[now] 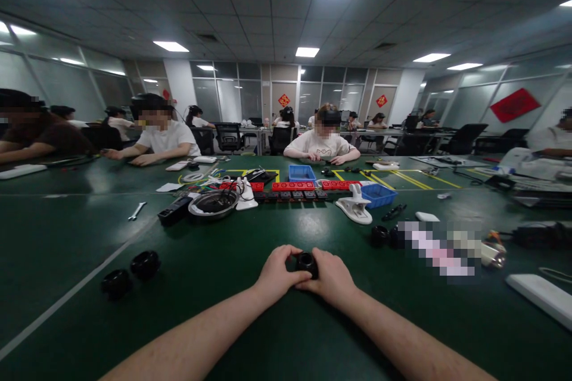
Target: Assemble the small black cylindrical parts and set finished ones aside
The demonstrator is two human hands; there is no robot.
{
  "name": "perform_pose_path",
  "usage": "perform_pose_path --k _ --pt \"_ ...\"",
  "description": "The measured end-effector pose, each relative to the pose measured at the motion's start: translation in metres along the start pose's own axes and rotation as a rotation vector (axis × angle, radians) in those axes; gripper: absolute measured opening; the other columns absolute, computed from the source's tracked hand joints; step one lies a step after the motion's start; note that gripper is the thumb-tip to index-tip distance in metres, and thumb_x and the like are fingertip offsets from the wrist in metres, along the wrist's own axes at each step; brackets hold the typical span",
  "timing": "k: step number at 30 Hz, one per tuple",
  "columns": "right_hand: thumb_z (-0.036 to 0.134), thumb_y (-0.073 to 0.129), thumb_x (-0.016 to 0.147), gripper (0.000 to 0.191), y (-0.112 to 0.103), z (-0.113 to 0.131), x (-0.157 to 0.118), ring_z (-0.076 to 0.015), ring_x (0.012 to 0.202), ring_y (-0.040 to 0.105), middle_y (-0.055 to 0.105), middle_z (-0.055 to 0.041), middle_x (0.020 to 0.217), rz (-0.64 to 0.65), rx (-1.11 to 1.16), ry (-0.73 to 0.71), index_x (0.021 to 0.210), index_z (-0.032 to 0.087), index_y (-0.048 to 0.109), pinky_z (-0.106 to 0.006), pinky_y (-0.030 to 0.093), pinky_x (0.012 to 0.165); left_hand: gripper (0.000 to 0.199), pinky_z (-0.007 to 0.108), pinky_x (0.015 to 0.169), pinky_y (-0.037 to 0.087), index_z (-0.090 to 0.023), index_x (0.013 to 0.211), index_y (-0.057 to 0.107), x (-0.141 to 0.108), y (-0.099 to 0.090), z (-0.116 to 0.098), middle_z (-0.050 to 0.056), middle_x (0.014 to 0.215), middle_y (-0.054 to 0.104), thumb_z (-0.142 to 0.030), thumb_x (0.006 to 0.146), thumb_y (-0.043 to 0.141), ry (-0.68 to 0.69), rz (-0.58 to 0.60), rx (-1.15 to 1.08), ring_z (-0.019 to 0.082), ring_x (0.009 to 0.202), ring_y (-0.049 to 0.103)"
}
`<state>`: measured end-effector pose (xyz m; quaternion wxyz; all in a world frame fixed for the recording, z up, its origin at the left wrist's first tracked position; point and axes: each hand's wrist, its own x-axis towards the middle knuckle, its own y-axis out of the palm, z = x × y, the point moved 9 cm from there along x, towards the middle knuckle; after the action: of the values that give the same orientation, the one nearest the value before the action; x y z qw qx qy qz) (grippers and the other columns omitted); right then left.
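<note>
Between my two hands is a small round black part (306, 263) with a hole in its top, low over the green table or resting on it. My left hand (280, 272) curls around its left side, thumb across the front. From the other side, the fingers of my right hand (331, 277) close on the same part. I cannot tell its exact kind. Two similar black round parts, one nearer (116, 283) and one farther (145, 265), lie on the table to the left. Another dark round piece (379, 236) sits to the right.
Ahead are a metal bowl (213, 205), red and black socket strips (292, 186), blue trays (301, 173), and a white clip base (355, 205). A wrench (137, 211) lies left. At right are a metal cylinder (494, 254) and a white bar (543, 300). Several people sit around.
</note>
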<state>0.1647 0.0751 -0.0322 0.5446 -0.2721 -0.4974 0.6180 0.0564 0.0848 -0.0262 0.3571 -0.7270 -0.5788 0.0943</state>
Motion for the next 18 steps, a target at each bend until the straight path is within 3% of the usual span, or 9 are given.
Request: perform_pose_path --k 4,8,12,18 --pt "0.049 0.064 0.053 0.070 -0.002 -0.001 0.000 -0.0233 0.091 0.048 0.050 -0.0078 0.103 0.131 0.364 -0.146 0.111 0.018 0.039 -0.033 0.038 0.074 0.061 0.032 0.083 0.036 -0.022 0.107 0.047 0.005 -0.002 0.003 0.005 0.105 0.050 -0.036 0.053 0.069 0.058 0.140 -0.013 0.022 0.098 0.045" --pt "0.045 0.058 0.065 0.068 0.000 -0.005 0.000 -0.0217 0.094 0.048 0.045 -0.0104 0.110 0.204 0.646 -0.158 0.120 0.016 0.031 -0.035 0.038 0.079 0.067 0.034 0.084 0.035 -0.023 0.110 0.047 0.002 0.003 0.003 0.005 0.107 0.049 -0.044 0.050 0.069 0.113 0.292 0.051 0.023 0.099 0.044" --pt "0.036 0.062 0.063 0.067 0.002 -0.001 -0.001 -0.0233 0.107 0.040 0.042 -0.0095 0.119 0.199 0.698 -0.166 0.121 0.019 0.033 -0.037 0.032 0.089 0.067 0.034 0.082 0.036 -0.024 0.108 0.048 -0.002 0.007 -0.003 0.004 0.104 0.052 -0.051 0.050 0.066 0.140 0.297 0.120 0.023 0.096 0.045" --pt "0.030 0.060 0.066 0.050 -0.008 0.004 0.002 -0.0218 0.099 0.046 0.050 -0.0081 0.107 0.103 0.634 -0.210 0.113 0.019 0.045 -0.037 0.035 0.085 0.048 0.029 0.073 0.038 -0.021 0.097 0.054 -0.002 0.008 -0.008 0.002 0.091 0.056 -0.048 0.058 0.062 0.125 0.239 0.168 0.020 0.085 0.050"
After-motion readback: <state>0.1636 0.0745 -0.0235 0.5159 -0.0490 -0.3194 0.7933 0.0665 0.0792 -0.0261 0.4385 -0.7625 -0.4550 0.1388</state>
